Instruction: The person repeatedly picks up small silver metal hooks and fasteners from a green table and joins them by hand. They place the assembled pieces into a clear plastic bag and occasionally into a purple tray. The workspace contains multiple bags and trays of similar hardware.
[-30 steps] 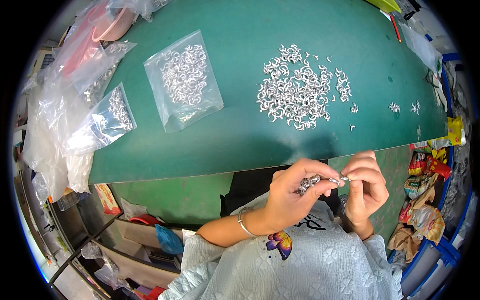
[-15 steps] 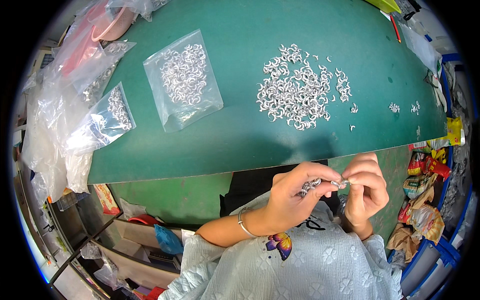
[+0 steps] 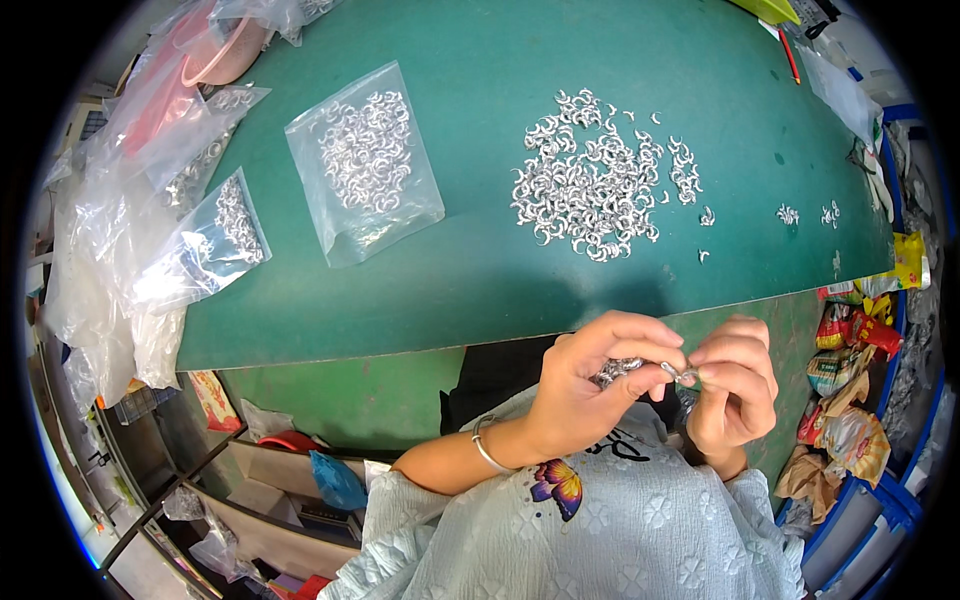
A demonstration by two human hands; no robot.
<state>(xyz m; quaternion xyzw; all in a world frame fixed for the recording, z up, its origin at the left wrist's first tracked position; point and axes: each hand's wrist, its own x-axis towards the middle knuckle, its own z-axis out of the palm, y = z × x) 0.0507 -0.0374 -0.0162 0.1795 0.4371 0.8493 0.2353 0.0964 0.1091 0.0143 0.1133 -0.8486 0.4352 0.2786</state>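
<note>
Just off the table's near edge, my two hands meet at their fingertips. My left hand [image 3: 600,380] is closed round several small silver curved metal pieces [image 3: 616,371], and its thumb and forefinger pinch one more. At the right, my right hand [image 3: 735,390] pinches a small silver curved piece [image 3: 686,376] against the one in the left fingers; whether the two are joined is too small to tell. Beyond the hands a large pile of the same crescent-shaped pieces [image 3: 585,185] lies on the green table [image 3: 470,270].
Left of the pile lies a clear plastic bag [image 3: 365,165] of silver pieces. Further left are a smaller bag [image 3: 225,235], crumpled clear plastic [image 3: 95,250] and a pink basket [image 3: 228,55]. Small clusters [image 3: 788,215] sit at the right. A red pencil [image 3: 790,58] lies at the far right.
Both hands stay together over the same spot, with a slight shift of the fingers around the small piece. The pile and bags look unchanged.
</note>
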